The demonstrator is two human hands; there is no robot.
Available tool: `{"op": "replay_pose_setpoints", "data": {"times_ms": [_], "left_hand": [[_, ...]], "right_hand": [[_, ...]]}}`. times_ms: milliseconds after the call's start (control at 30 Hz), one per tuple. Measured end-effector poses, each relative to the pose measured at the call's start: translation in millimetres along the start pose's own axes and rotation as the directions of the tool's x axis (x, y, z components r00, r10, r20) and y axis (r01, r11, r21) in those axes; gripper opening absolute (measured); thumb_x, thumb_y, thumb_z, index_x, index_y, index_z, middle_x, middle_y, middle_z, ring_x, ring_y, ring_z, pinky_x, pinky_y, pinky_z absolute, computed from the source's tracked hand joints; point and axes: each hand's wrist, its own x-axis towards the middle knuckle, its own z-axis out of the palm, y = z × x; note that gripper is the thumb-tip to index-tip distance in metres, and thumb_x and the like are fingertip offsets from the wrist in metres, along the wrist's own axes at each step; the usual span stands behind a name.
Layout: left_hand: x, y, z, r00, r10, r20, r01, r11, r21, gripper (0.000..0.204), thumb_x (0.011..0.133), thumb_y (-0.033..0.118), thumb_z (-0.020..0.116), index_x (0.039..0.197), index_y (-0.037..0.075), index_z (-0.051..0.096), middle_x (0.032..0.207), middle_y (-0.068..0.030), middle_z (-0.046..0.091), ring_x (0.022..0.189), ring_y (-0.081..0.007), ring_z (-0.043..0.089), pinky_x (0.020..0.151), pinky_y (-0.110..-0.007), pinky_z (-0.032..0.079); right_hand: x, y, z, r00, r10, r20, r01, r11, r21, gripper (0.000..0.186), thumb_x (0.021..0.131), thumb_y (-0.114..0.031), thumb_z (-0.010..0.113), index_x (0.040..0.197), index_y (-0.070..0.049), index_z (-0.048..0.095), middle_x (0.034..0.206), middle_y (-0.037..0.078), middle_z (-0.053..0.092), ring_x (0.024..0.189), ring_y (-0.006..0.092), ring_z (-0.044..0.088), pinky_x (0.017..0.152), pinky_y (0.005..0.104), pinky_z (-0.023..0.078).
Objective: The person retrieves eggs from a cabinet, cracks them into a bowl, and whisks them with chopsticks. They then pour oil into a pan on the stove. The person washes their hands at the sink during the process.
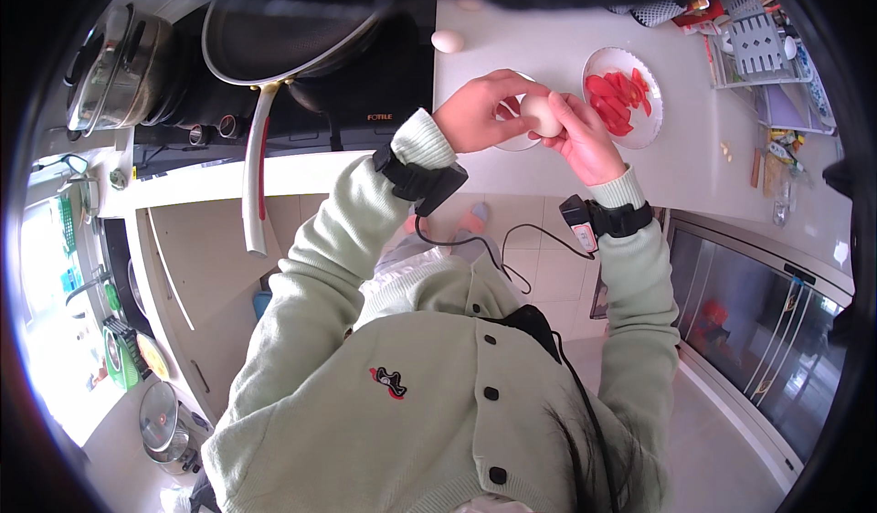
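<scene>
An egg (541,116) is pinched between the thumb and fingers of the right hand (585,148), while the bent thumb and forefinger of the left hand (480,111) are brought up to its other side; whether it is gripped or only touched by the left cannot be told. No crack can be made out in the shell, so the step in hand is judged to be the handling of a whole egg. For the next move, a light, even hold seems called for, with the egg kept above the white dish (518,139), which is partly hidden beneath the fingers. Just right of the fingers, cut tomato pieces (607,102) are held on a white plate (649,125). Ahead and to the left, a second egg (447,42) is left loose on the worktop (530,38). Farther left, a frying pan (283,42) is set on the black cooktop (393,74), its handle pointed toward the body.
</scene>
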Motion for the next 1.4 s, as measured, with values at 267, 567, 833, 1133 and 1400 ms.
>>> {"op": "replay_pose_setpoints", "data": {"times_ms": [267, 567, 833, 1133, 1400], "left_hand": [[-8, -16, -6, 0.97, -0.236, -0.061, 0.235, 0.971, -0.034, 0.039, 0.077, 0.009, 0.068, 0.114, 0.003, 0.058, 0.1, -0.0097, 0.063, 0.082, -0.0164, 0.064, 0.077, -0.028, 0.053], [1, -25, 0, 0.96, -0.266, -0.089, 0.275, 0.955, 0.112, 0.039, 0.073, 0.009, 0.071, 0.11, 0.003, 0.061, 0.1, -0.0115, 0.063, 0.082, -0.018, 0.065, 0.075, -0.028, 0.054], [7, -29, 10, 0.963, -0.244, -0.116, 0.259, 0.955, 0.144, 0.039, 0.072, 0.006, 0.07, 0.109, 0.002, 0.058, 0.1, -0.0128, 0.063, 0.085, -0.0212, 0.066, 0.077, -0.03, 0.054], [7, -31, 17, 0.957, -0.239, -0.161, 0.245, 0.969, 0.015, 0.038, 0.071, 0.005, 0.069, 0.107, 0.001, 0.057, 0.097, -0.0125, 0.064, 0.088, -0.0219, 0.065, 0.081, -0.031, 0.053], [7, -34, 15, 0.946, -0.297, -0.131, 0.292, 0.955, -0.056, 0.039, 0.072, -0.001, 0.065, 0.11, -0.001, 0.057, 0.1, -0.0117, 0.064, 0.092, -0.0194, 0.064, 0.085, -0.03, 0.052]], "right_hand": [[14, 3, 5, 0.984, -0.167, 0.063, 0.177, 0.881, -0.439, 0.038, 0.086, -0.025, 0.062, 0.112, 0.001, 0.053, 0.099, 0.01, 0.061, 0.083, 0.0192, 0.064, 0.072, 0.0278, 0.052], [29, 4, -1, 0.925, -0.363, 0.109, 0.317, 0.581, -0.749, 0.036, 0.071, -0.016, 0.068, 0.102, -0.001, 0.06, 0.091, 0.016, 0.066, 0.078, 0.0268, 0.066, 0.069, 0.0316, 0.053], [31, 9, -4, 0.905, -0.421, 0.061, 0.304, 0.539, -0.785, 0.037, 0.066, -0.016, 0.069, 0.1, -0.002, 0.063, 0.089, 0.017, 0.065, 0.075, 0.0296, 0.065, 0.067, 0.0343, 0.053], [28, 11, -8, 0.908, -0.415, 0.06, 0.337, 0.636, -0.694, 0.038, 0.07, -0.012, 0.067, 0.106, -0.001, 0.062, 0.092, 0.018, 0.066, 0.078, 0.026, 0.067, 0.069, 0.0304, 0.056], [34, 18, -17, 0.884, -0.457, 0.096, 0.397, 0.625, -0.672, 0.04, 0.07, -0.008, 0.067, 0.109, 0.001, 0.061, 0.094, 0.018, 0.066, 0.08, 0.0244, 0.068, 0.072, 0.0293, 0.056]]}}
